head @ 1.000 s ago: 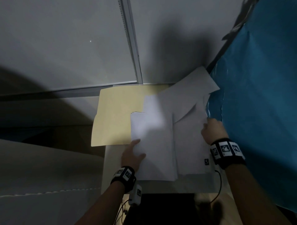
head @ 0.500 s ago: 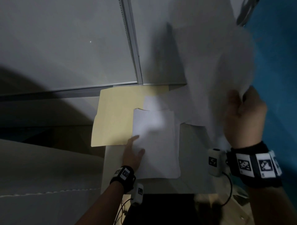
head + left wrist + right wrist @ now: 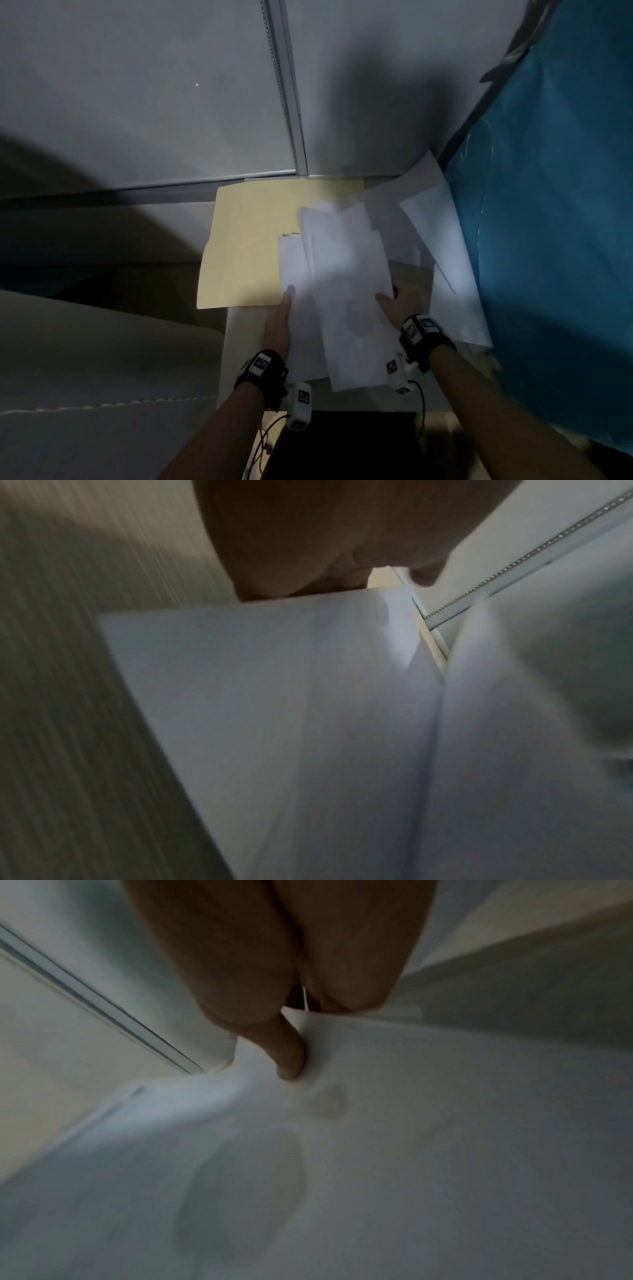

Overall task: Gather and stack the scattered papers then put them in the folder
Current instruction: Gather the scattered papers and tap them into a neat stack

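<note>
Between both hands, papers apparently overlap the folder's right edge.

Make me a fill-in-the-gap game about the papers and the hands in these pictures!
1. The flat paper folder lying under the sheets is coloured pale ____.
2. The right hand pinches a white paper sheet with its ____ on top, as the right wrist view shows.
3. The left hand rests at the ____ edge of the white paper pile.
4. The big wrinkled plastic sheet on the right is coloured ____.

Missing words: yellow; thumb; left; blue
</note>
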Available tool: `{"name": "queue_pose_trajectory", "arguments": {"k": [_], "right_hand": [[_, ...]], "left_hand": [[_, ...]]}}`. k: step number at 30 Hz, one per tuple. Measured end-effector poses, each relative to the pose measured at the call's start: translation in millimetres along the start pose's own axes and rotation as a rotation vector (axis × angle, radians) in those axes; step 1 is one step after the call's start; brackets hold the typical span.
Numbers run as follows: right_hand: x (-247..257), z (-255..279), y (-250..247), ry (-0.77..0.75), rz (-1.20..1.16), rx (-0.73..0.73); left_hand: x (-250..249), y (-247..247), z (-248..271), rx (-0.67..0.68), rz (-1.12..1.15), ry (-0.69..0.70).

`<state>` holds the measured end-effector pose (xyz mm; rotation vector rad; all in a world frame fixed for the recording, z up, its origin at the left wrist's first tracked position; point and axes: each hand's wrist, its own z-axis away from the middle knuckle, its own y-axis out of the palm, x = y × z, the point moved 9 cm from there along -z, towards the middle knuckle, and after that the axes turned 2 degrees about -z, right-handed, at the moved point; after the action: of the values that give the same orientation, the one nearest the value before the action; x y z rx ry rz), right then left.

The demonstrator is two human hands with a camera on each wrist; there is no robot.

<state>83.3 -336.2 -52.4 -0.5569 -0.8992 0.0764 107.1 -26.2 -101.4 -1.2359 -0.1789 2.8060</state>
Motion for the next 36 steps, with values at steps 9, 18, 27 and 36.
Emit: {"name": "queue_pose_trajectory", "arguments": {"k": [9, 18, 27, 36], "right_hand": [[45.2, 3.0, -23.4, -0.236, 0.61, -0.146], [109.4, 14.6, -136.1, -0.263, 0.816, -0.811], [87.4, -3.4, -140.1, -0.18, 0.808, -0.555], [144.1, 55.2, -165.2, -0.368, 0.469, -0.648]], "left_hand": [[-8.3, 2.1, -4.2, -0.054, -0.329, 0.16], [-8.4, 1.3, -6.6, -0.061, -0.313, 0.181], [-4.6, -2.5, -4.5, -0.075, -0.31, 0.168], [-10.9, 4.2, 8.2, -0.013, -0.283, 0.201]]}}
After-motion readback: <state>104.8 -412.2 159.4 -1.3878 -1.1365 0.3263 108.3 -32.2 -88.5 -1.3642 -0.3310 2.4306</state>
